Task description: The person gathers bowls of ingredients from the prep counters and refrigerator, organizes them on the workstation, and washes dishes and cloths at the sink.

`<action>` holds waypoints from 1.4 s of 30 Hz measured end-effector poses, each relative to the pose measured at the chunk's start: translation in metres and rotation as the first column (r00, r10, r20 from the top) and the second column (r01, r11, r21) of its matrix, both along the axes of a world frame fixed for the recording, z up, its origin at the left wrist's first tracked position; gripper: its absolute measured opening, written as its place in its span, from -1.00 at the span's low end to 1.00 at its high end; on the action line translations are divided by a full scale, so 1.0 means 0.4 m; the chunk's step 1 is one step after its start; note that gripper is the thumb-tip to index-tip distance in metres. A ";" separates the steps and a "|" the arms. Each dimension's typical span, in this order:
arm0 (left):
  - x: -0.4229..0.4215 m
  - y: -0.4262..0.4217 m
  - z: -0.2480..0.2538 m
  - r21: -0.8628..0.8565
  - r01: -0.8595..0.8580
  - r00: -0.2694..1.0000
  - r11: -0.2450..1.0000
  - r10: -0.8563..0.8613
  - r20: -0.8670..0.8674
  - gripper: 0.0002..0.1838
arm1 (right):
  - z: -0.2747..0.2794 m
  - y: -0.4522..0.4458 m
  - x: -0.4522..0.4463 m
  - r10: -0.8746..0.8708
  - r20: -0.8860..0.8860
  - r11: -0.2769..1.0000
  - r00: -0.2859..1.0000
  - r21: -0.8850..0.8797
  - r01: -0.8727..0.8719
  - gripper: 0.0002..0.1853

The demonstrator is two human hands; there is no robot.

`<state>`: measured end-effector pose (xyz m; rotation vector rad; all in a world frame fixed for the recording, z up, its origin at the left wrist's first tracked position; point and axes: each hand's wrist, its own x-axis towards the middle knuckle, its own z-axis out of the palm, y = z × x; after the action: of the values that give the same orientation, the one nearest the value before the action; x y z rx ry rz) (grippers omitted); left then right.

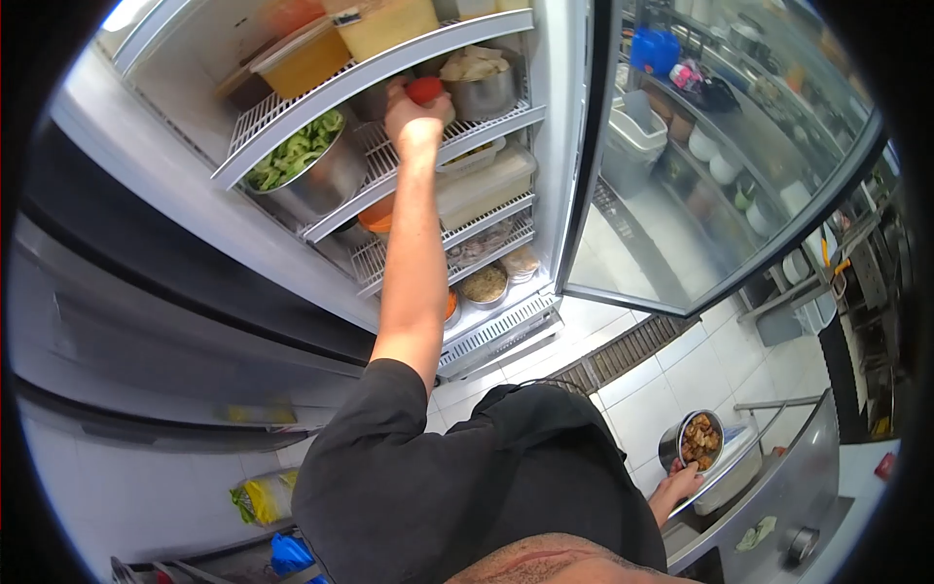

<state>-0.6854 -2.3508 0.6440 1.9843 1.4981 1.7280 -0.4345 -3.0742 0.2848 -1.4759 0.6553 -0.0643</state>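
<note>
My left hand (416, 117) reaches into the open fridge, its fingers closed around a small container with a red top (425, 91). Beside it on the same shelf stands a metal pot (484, 95) with pale pieces in it. Lower left of that hand, a large metal pot (326, 180) holds chopped green vegetables. Down at the right, my right hand (684, 480) grips the rim of a metal bowl (669, 450). Browned chunks of food (700, 443) fill this bowl, which is tilted toward me.
The fridge's glass door (720, 165) stands swung out to the right. Plastic tubs (389, 27) sit on the upper shelf, and a lidded white container (491, 190) lies lower down. A floor drain grate (623, 355) runs below. A steel counter (778, 487) is at the right.
</note>
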 end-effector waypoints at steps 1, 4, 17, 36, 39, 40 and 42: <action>0.005 -0.015 -0.001 -0.008 -0.001 1.000 1.000 0.001 0.031 -0.20 | 0.027 0.016 0.000 0.031 -0.010 0.999 0.999 -0.039 -0.031 -0.81; -0.022 -0.081 0.028 0.008 -0.001 0.995 1.000 0.000 0.095 -0.20 | 0.150 0.073 -0.016 0.234 0.036 0.968 0.972 -0.097 -0.230 -0.81; -0.374 -0.544 -0.052 -0.158 0.243 0.948 0.957 -0.200 0.247 -0.21 | 0.669 0.694 -0.066 0.871 0.458 0.155 0.180 0.092 -0.984 -0.61; -0.652 -0.830 -0.171 -0.423 0.144 0.924 0.895 0.031 0.380 -0.17 | 1.006 1.766 -0.400 0.907 0.414 -0.197 -0.076 0.258 -0.946 -0.85; -0.643 -0.820 -0.170 -0.420 0.175 0.917 0.891 0.008 0.398 -0.17 | 1.010 1.816 -0.468 0.917 0.395 -0.160 -0.058 0.232 -0.960 -0.82; -0.636 -0.813 -0.163 -0.418 0.185 0.917 0.889 -0.004 0.400 -0.17 | 1.007 1.836 -0.478 0.924 0.378 -0.140 -0.049 0.219 -0.966 -0.81; -0.623 -0.803 -0.152 -0.410 0.205 0.913 0.889 -0.023 0.408 -0.18 | 1.007 1.857 -0.492 0.925 0.378 -0.116 -0.030 0.208 -0.971 -0.76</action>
<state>-0.9345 -2.6722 0.5831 1.3681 1.4319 1.4515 -0.6314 -2.3315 0.6877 -1.1368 -0.7061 1.1487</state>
